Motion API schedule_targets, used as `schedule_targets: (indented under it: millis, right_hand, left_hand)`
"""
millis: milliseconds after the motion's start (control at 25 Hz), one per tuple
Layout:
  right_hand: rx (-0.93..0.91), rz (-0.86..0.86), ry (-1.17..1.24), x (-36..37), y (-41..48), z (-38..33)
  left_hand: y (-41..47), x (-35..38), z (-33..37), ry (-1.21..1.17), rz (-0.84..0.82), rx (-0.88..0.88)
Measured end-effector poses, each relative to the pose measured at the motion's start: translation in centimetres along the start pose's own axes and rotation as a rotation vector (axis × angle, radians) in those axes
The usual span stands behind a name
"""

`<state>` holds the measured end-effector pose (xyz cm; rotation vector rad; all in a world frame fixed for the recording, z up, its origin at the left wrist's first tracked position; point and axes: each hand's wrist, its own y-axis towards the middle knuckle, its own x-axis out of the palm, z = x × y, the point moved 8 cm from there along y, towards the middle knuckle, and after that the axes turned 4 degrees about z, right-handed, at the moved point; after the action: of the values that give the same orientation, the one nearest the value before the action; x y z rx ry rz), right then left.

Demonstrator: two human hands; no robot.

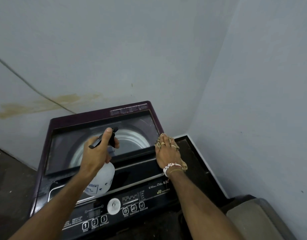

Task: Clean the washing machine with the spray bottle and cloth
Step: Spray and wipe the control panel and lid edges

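A dark purple top-loading washing machine (62,121) stands in a room corner, its glass lid shut and the steel drum visible beneath. Above the lid, my left hand (97,153) grips a white spray bottle (102,179) with a black trigger head, nozzle aimed toward the back, thumb on top. My right hand (167,153) lies flat on a yellowish cloth (184,166) at the lid's right edge; only the cloth's fringes show around the fingers and wrist. The control panel with a white dial (113,206) is nearest me.
Grey walls meet behind and to the right of the machine. A thin cable (28,84) runs down the back wall to the machine's rear. A dark ledge (192,153) lies to the right, a grey rounded object (256,219) sits at bottom right, and dark floor on the left.
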<state>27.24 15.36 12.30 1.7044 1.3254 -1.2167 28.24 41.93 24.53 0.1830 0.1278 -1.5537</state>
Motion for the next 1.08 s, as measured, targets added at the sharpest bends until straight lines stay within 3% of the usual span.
schedule_targets:
  millis: [280,600,800,1080]
  right_hand:
    - [-0.084,-0.012,-0.051,1.2,13.6,-5.5]
    - [-0.132,-0.042,-0.09,1.1,24.6,-9.9]
    - [-0.227,0.012,-0.185,1.1,21.7,-9.8]
    - [-0.392,0.039,-0.35,1.6,7.4,-8.0]
  left_hand:
    - [5.8,0.1,-1.4,0.105,0.107,-0.001]
    - [11.6,-0.4,-0.5,0.044,0.181,0.004]
    - [11.4,-0.8,-0.3,0.023,0.224,0.0]
    - [5.6,-4.7,-0.1,-0.027,0.242,-0.015]
